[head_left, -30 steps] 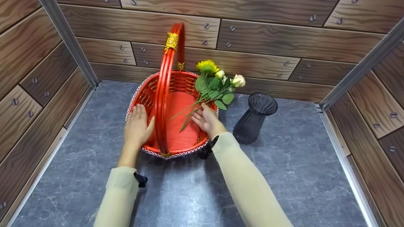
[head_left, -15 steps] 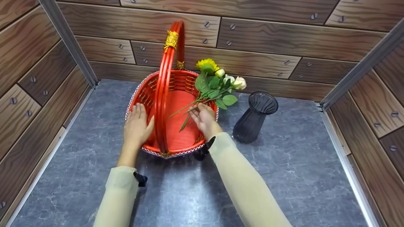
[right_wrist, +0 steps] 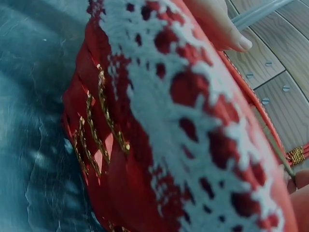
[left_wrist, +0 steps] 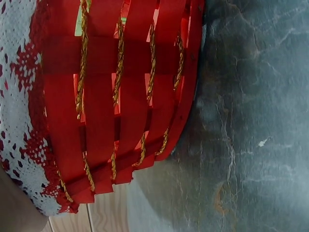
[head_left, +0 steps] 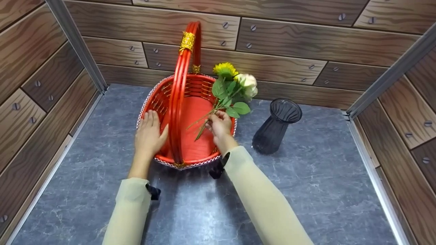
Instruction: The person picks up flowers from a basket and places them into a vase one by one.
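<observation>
Right hand [head_left: 220,129]: fingers curled, pinching the stems [head_left: 201,130] of a bunch of flowers [head_left: 220,89]. The bunch lies up and away from this hand. Its long axis slants from stem ends over the basket's inside, low on the left, to flower heads beyond the far right rim. The right hand is the nearer of the two.

Left hand [head_left: 147,137]: laid on the basket's left rim, fingers extended, no flower held.

Basket [head_left: 201,160]: red, beneath the flowers. Its tall handle [head_left: 174,109] arches between the left hand and the stems.

Vase [head_left: 270,134]: dark, upright on the table [head_left: 323,177], right of the basket and apart from it; mouth upward. The basket's right rim lies between stem ends and vase.

Behind: a wood-patterned wall [head_left: 286,41].
</observation>
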The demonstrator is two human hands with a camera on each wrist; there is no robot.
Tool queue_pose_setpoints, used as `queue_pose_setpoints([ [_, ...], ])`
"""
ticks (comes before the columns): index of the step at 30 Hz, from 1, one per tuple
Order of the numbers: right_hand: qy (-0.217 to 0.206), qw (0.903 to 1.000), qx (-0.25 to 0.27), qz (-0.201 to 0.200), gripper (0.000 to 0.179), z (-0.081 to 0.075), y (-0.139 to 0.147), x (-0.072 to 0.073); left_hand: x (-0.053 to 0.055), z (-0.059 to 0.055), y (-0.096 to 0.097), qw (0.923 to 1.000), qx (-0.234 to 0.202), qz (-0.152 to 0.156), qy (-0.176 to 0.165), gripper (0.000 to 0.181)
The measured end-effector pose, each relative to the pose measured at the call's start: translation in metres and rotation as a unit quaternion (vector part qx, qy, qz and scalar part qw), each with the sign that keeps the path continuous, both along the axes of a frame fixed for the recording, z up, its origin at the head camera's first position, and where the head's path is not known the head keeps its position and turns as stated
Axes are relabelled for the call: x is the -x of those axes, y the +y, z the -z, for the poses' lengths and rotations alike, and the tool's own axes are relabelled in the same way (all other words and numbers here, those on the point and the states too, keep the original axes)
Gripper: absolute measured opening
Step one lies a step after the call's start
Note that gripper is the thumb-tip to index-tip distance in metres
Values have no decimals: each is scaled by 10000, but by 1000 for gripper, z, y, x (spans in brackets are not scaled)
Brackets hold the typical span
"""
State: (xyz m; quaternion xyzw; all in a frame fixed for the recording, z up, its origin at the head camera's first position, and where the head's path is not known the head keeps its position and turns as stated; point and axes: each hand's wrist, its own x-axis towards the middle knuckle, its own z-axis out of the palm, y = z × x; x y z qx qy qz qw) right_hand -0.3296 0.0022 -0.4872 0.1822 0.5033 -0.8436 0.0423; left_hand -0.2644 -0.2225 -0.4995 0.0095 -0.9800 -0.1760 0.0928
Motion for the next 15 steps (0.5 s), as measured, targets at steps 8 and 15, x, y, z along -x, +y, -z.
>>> queue_pose_setpoints([
  [8,455,9985,-285,86,9,-9,4,-5,-1,1,-1,9999,-27,-33,129,75],
  [15,742,9964,-412,72,10,-19,13,-6,0,1,0,9999,-83,-24,112,76],
])
